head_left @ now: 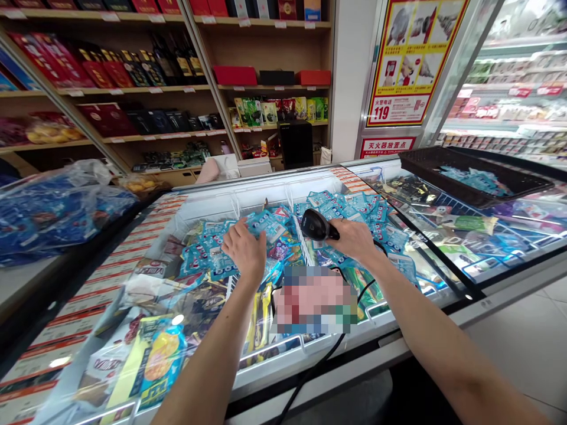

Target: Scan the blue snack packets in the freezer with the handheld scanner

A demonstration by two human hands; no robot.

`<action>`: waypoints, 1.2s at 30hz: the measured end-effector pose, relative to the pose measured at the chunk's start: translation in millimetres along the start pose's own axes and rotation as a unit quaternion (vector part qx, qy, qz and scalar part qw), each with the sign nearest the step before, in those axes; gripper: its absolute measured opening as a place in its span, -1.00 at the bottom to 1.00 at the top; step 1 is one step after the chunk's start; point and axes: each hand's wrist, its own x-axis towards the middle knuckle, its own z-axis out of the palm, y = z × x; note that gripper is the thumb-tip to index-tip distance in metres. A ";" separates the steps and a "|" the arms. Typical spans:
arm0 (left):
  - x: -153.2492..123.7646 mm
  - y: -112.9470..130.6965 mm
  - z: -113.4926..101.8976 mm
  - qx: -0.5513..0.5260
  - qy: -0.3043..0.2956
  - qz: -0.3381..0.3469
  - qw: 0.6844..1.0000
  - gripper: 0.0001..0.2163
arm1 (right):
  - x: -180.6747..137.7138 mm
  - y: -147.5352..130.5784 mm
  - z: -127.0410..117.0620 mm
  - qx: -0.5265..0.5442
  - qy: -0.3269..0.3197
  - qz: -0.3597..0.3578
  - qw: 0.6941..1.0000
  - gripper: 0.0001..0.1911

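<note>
My right hand [353, 241] grips a black handheld barcode scanner [315, 225], its head pointing left over small blue packets [339, 206]. From the scanner a black cable [321, 360] loops down and off the freezer's front. My left hand [244, 248] is over a spread of blue packets [201, 251], back of the hand up and fingers apart; some fingertips are hidden, and whether they touch a packet is unclear. Between my forearms lies a flat object whose face is blurred out [314, 300]. Nearest the left forearm below is a blue and yellow food bag [162, 360].
A chest freezer with a metal front rim [500, 301] spans the view. A black tray [482, 174] with more blue packets sits at right. Bulky blue bags in clear plastic [66, 206] stand at left. Behind are wooden shelves [266, 50] of boxes and bottles.
</note>
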 end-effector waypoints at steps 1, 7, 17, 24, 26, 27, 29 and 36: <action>-1.1 2.1 -1.5 0.007 -0.001 0.023 1.000 -0.52 | 0.2 0.4 -0.2 -0.002 -0.002 0.002 1.000 -0.69; -5.3 5.1 7.4 -0.041 -0.201 0.297 0.932 -0.74 | 0.8 2.1 -2.4 -0.008 -0.006 0.016 1.000 -0.69; 4.9 -27.4 20.7 0.026 -0.199 0.257 0.945 -0.64 | 1.3 4.9 -1.4 0.000 0.003 0.025 1.000 -0.69; 5.1 -28.8 18.8 0.067 -0.146 0.229 0.960 -0.64 | 1.4 5.9 -1.3 -0.010 0.000 0.038 0.999 -0.66; 3.3 -22.9 16.1 0.055 -0.145 0.252 0.955 -0.63 | 1.6 5.9 -2.1 -0.014 -0.001 0.049 0.999 -0.65; 2.0 -18.8 14.8 0.040 -0.154 0.270 0.950 -0.63 | 1.7 5.9 -2.6 -0.016 -0.001 0.055 0.998 -0.65; -1.4 -8.7 12.5 -0.001 -0.194 0.305 0.932 -0.63 | 1.6 5.8 -3.7 -0.020 0.000 0.069 0.997 -0.65; -13.6 26.1 2.7 -0.135 -0.369 0.360 0.847 -0.59 | 0.9 4.2 -6.5 -0.025 -0.004 0.096 0.995 -0.63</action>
